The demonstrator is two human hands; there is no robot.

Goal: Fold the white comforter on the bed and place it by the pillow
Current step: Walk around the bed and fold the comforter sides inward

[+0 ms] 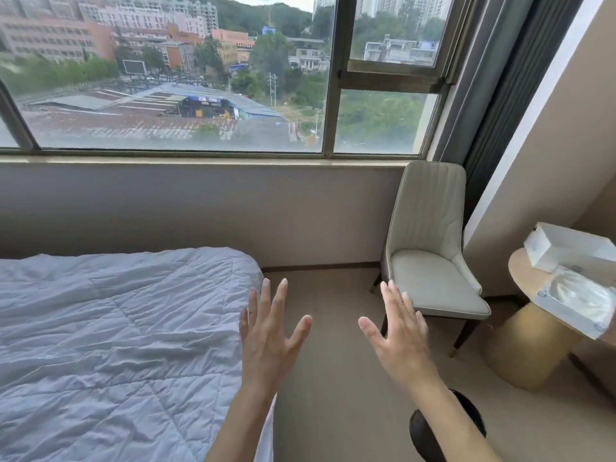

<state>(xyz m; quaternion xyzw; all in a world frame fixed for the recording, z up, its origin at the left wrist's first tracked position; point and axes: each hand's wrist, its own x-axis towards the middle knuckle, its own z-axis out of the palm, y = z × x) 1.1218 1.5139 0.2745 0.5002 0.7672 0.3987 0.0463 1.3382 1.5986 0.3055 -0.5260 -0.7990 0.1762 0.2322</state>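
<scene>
The white quilted comforter [113, 345] lies spread and wrinkled over the bed, filling the lower left of the view. Its right edge runs just under my left hand [270, 338], which is held up in the air with fingers straight and spread, holding nothing. My right hand [398, 338] hovers over the floor to the right of the bed, fingers also straight and spread, holding nothing. No pillow is in view.
A pale upholstered chair [430, 255] stands by the window wall at the right. A round gold side table [530, 348] with a white box [566, 248] and a tissue holder is at the far right. A dark round object [423, 431] sits on the floor below my right arm.
</scene>
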